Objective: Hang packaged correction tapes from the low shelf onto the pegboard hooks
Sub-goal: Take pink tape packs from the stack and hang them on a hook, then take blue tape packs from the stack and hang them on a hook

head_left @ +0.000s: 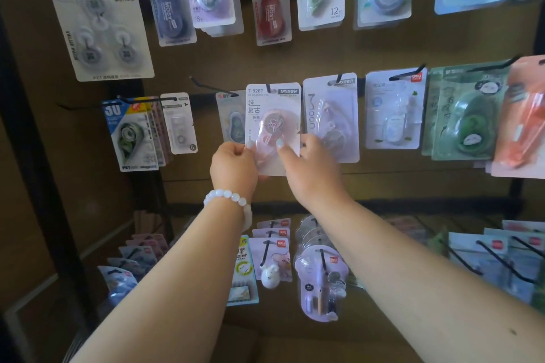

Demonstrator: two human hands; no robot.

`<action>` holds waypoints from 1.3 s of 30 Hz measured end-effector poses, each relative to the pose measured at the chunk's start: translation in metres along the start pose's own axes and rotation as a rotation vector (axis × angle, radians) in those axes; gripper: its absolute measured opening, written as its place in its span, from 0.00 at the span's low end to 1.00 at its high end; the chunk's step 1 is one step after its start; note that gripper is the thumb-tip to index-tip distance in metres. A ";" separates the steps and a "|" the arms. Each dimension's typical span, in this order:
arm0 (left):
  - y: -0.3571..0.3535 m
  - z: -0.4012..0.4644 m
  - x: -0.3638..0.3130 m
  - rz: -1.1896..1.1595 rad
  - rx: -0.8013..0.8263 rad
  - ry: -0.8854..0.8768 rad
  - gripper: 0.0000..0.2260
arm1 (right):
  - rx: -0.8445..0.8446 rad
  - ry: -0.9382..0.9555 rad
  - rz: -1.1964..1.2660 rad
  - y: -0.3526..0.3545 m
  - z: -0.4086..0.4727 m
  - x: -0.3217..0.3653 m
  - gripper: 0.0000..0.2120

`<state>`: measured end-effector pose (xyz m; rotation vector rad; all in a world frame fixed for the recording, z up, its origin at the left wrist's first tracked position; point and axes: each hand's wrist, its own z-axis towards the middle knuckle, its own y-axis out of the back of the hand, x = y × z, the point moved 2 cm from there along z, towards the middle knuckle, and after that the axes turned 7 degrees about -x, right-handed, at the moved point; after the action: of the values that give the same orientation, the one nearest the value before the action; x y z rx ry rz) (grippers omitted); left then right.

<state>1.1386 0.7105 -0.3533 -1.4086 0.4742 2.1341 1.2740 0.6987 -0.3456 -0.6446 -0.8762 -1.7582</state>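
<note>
Both hands hold one pink correction tape in a clear blister on a white card [272,124], printed T-9267, up against the middle row of the brown pegboard [295,56]. The left hand [234,166] pinches the card's lower left edge between thumb and curled fingers; the right hand [309,169] pinches the lower right, thumb on the front. The card's hang hole sits at the black wire hook [269,88], apparently already threaded on its tip.

To finish well, I judge the card should be kept level and slid straight back along the hook until it hangs flat, without catching the clear "Moon" pack [331,118] just beside it on the right. Release should follow only once the card swings freely.
</note>
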 end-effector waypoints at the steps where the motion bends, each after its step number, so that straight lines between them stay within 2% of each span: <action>1: -0.003 0.003 -0.001 0.022 -0.005 -0.011 0.07 | 0.015 0.006 0.008 -0.002 -0.002 -0.002 0.23; 7: -0.020 0.018 0.004 0.066 -0.013 -0.021 0.04 | 0.088 -0.009 0.009 -0.008 -0.006 -0.013 0.23; 13: -0.028 0.021 0.010 0.048 -0.027 0.012 0.05 | 0.110 -0.044 0.011 -0.015 0.002 -0.023 0.29; 23: -0.010 0.008 0.012 0.053 0.088 0.041 0.07 | 0.124 -0.063 -0.010 -0.006 -0.004 -0.017 0.30; 26: -0.002 -0.001 0.014 0.005 0.114 0.099 0.06 | 0.135 -0.073 -0.043 -0.002 -0.007 -0.015 0.30; 33: 0.022 -0.030 0.016 -0.004 0.118 0.139 0.07 | 0.128 -0.074 -0.034 0.008 -0.018 -0.010 0.24; 36: 0.033 -0.053 0.012 0.049 0.177 0.096 0.08 | 0.100 -0.036 0.024 0.018 -0.029 -0.006 0.17; 39: 0.048 -0.084 0.019 0.163 0.261 0.012 0.06 | 0.074 0.052 0.062 0.030 -0.048 -0.009 0.15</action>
<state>1.1654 0.6298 -0.4038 -1.2731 0.8648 2.0975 1.3043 0.6587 -0.3737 -0.5693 -0.8720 -1.6725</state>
